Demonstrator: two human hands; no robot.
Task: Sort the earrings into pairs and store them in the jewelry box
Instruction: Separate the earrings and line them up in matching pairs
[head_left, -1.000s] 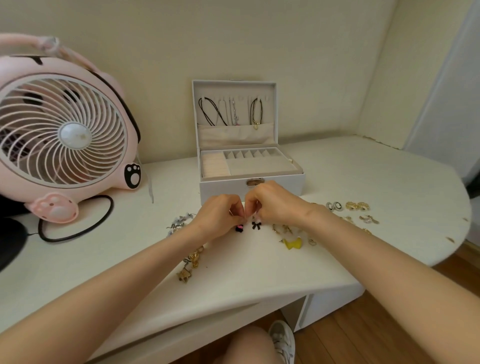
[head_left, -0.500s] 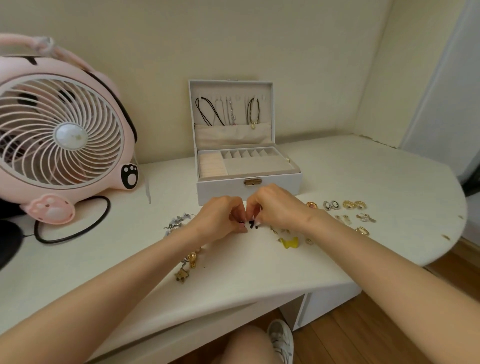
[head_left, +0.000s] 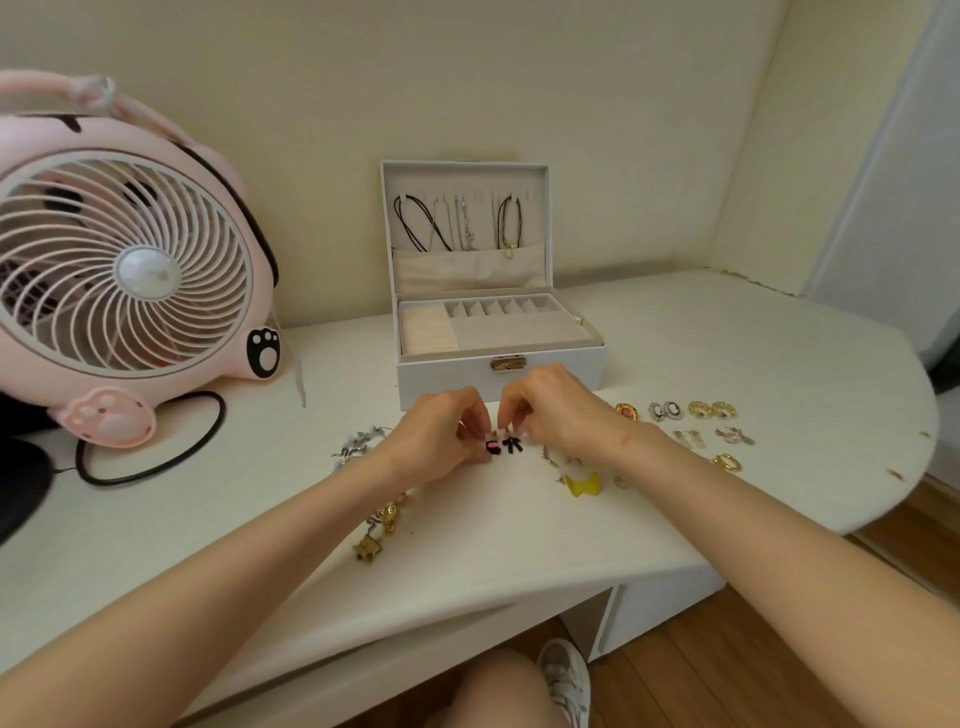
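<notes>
The left hand (head_left: 441, 434) pinches a pink-black earring (head_left: 492, 447) and the right hand (head_left: 561, 410) a black bow (head_left: 514, 443), side by side just over the table (head_left: 519, 525), before the open box (head_left: 556, 371). Both are so tiny that either could slip from the fingertips and land among the loose earrings (head_left: 698, 410).

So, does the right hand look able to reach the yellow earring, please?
Probably yes: the yellow earring lies uncovered on the table close beside the right hand, though that hand is pinching a black earring.

Bench (head_left: 675, 364) is matt white, a bit chipped; jewelry box (head_left: 550, 370) lined in soft beige cloth; shiny gold metal earrings (head_left: 711, 409); glossy pink plastic fan (head_left: 130, 260).
</notes>
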